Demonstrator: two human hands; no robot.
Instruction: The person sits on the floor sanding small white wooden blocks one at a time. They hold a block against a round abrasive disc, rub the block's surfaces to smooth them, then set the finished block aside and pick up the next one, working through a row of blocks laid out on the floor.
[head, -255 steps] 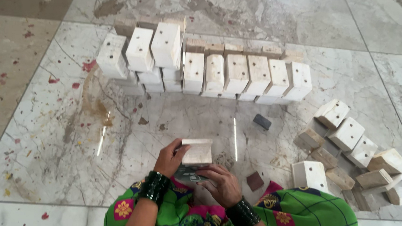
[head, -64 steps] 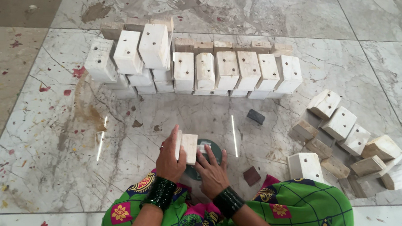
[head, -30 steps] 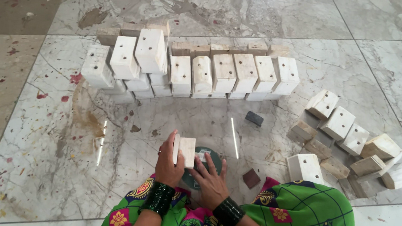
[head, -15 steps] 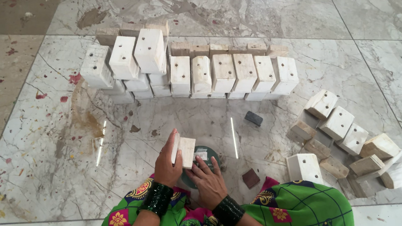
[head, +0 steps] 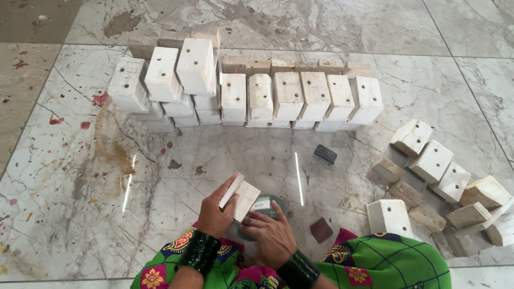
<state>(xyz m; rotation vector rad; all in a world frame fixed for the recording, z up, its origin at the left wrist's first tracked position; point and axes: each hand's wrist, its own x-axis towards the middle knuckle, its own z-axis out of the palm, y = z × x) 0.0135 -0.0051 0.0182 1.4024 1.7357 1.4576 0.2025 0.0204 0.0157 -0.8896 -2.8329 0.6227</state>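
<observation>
Since flat before, block (head: 240,196) tilted upright; left hand (head: 215,213) gripping.

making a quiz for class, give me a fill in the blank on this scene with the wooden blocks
1. The left hand holds a white wooden block tilted on its ____.
2. The right hand rests on a round dark ____.
3. The long row of blocks stands on a ____ floor.

Missing words: edge; disc; marble

The floor (head: 356,28) was polished marble, glossy and stained. The block (head: 240,196) was matt pale wood, like the stacked blocks (head: 274,96). The cloth (head: 395,277) was printed fabric.
</observation>
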